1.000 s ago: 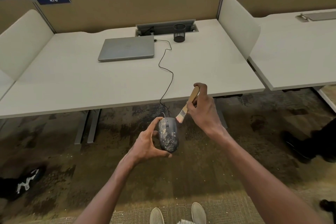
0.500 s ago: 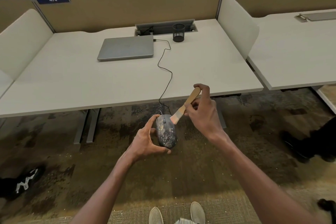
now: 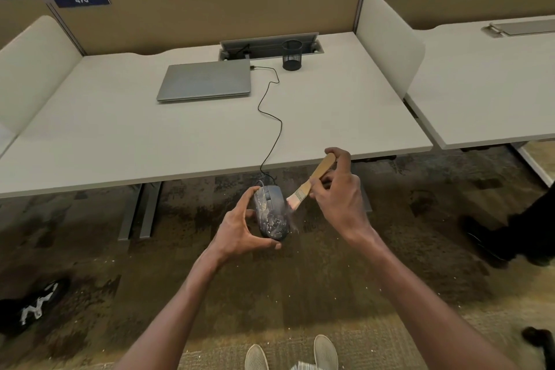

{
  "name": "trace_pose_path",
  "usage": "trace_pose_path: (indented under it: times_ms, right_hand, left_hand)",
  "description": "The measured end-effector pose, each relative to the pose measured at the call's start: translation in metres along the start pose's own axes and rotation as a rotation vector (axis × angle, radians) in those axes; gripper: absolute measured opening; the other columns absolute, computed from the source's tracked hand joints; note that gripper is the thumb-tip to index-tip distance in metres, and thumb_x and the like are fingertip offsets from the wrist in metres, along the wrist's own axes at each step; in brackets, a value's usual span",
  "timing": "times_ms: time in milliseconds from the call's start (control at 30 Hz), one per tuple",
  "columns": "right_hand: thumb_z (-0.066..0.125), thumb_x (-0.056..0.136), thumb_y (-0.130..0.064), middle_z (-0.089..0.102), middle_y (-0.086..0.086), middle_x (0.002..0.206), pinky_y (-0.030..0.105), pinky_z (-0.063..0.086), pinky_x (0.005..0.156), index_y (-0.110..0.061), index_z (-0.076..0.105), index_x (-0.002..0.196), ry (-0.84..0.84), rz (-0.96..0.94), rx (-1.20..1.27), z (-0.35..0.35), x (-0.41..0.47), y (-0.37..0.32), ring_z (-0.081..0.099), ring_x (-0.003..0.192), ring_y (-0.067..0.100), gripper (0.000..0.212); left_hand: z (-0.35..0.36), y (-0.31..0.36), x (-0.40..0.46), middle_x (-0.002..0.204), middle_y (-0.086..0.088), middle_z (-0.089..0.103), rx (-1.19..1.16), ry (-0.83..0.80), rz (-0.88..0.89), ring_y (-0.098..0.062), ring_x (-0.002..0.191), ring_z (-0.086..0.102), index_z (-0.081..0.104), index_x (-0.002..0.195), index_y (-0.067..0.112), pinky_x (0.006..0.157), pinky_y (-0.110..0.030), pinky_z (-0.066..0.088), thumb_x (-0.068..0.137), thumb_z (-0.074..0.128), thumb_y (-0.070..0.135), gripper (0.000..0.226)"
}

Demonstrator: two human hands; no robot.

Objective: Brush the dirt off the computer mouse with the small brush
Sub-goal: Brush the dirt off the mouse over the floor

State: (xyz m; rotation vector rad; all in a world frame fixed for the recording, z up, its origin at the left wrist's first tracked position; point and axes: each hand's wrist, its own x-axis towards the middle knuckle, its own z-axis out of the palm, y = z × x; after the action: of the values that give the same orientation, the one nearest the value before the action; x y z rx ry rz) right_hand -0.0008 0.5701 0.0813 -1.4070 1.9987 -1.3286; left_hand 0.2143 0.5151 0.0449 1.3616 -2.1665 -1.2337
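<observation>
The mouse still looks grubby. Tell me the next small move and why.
Probably sweep the brush back across the rear half of the mouse. Pale dirt speckles its lower shell, while the bristles sit at its upper right edge. The left hand holds the mouse off the desk, over the carpet, and the right hand grips the wooden handle, so a short stroke seems enough.

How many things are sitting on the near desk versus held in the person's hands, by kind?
On the desk:
Closed laptop: 1
Black mesh pen cup: 1

In the hands:
Computer mouse, in the left hand: 1
Small brush, in the right hand: 1

Total: 4
</observation>
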Motion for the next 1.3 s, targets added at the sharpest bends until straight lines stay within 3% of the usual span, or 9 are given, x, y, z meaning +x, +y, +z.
trace_pose_path:
  times_ms: [133, 267, 433, 600, 733, 933, 1167, 1300]
  right_hand:
    - [0.070, 0.095, -0.010, 0.071, 0.002, 0.088, 0.019, 0.061, 0.060, -0.023, 0.030, 0.137, 0.001, -0.047, 0.084, 0.004, 0.002, -0.007, 0.074, 0.070, 0.010, 0.060]
    - [0.069, 0.096, -0.010, 0.072, 0.007, 0.089, 0.020, 0.061, 0.058, -0.022, 0.029, 0.136, -0.051, -0.059, 0.091, 0.013, 0.004, -0.008, 0.074, 0.068, 0.010, 0.058]
    - [0.068, 0.096, -0.011, 0.073, 0.011, 0.091, 0.031, 0.064, 0.059, -0.018, 0.029, 0.138, -0.033, -0.021, 0.013, 0.008, 0.006, 0.000, 0.074, 0.069, 0.016, 0.058]
    - [0.069, 0.095, -0.010, 0.070, 0.003, 0.087, 0.021, 0.062, 0.058, -0.019, 0.029, 0.138, -0.025, -0.045, 0.048, 0.004, 0.001, -0.004, 0.074, 0.068, 0.012, 0.059]
    - [0.069, 0.096, -0.008, 0.072, 0.004, 0.086, 0.021, 0.062, 0.059, -0.022, 0.031, 0.137, -0.095, -0.064, 0.132, 0.013, -0.011, -0.009, 0.075, 0.068, 0.011, 0.058]
    - [0.069, 0.095, -0.009, 0.074, 0.006, 0.092, 0.016, 0.060, 0.058, -0.023, 0.034, 0.131, -0.106, -0.023, 0.102, 0.018, -0.021, 0.003, 0.074, 0.069, 0.005, 0.052]
    - [0.068, 0.096, -0.010, 0.074, 0.009, 0.094, 0.016, 0.060, 0.058, -0.017, 0.035, 0.132, -0.052, 0.007, 0.032, 0.007, -0.011, 0.015, 0.074, 0.071, 0.013, 0.049]
    - [0.068, 0.096, -0.010, 0.071, 0.001, 0.089, 0.016, 0.060, 0.059, -0.022, 0.033, 0.133, -0.020, -0.033, 0.075, 0.003, -0.012, 0.011, 0.075, 0.071, 0.010, 0.053]
  left_hand:
    - [0.001, 0.002, 0.002, 0.153, -0.009, 0.047, -0.014, -0.002, -0.003, -0.025, 0.135, 0.051, 0.022, 0.155, 0.029, 0.113, -0.055, 0.042, 0.057, 0.098, 0.030, 0.125]
    - [0.002, 0.003, 0.003, 0.154, -0.009, 0.046, -0.025, -0.003, -0.012, -0.026, 0.136, 0.051, 0.020, 0.156, 0.028, 0.115, -0.055, 0.039, 0.058, 0.098, 0.029, 0.125]
    - [0.000, -0.001, 0.001, 0.150, -0.010, 0.050, -0.032, 0.006, -0.016, -0.025, 0.133, 0.054, 0.022, 0.155, 0.029, 0.115, -0.054, 0.040, 0.057, 0.098, 0.030, 0.124]
    - [0.000, -0.003, 0.001, 0.149, -0.010, 0.051, -0.031, 0.008, -0.017, -0.024, 0.131, 0.056, 0.023, 0.154, 0.028, 0.113, -0.052, 0.043, 0.056, 0.099, 0.029, 0.124]
    - [0.005, -0.004, 0.001, 0.152, -0.011, 0.048, -0.032, 0.001, -0.023, -0.026, 0.134, 0.053, 0.022, 0.155, 0.026, 0.114, -0.050, 0.041, 0.058, 0.098, 0.027, 0.123]
    - [0.009, -0.008, -0.001, 0.151, -0.008, 0.049, -0.036, 0.005, -0.005, -0.013, 0.128, 0.052, 0.022, 0.154, 0.028, 0.110, -0.038, 0.041, 0.057, 0.098, 0.028, 0.124]
    - [0.009, -0.009, -0.001, 0.150, -0.009, 0.050, -0.033, 0.017, -0.025, -0.022, 0.129, 0.056, 0.022, 0.155, 0.026, 0.113, -0.045, 0.043, 0.055, 0.099, 0.029, 0.127]
    - [0.009, -0.007, 0.001, 0.149, -0.010, 0.051, -0.025, 0.034, -0.043, -0.024, 0.131, 0.055, 0.022, 0.155, 0.027, 0.114, -0.049, 0.042, 0.054, 0.099, 0.032, 0.127]
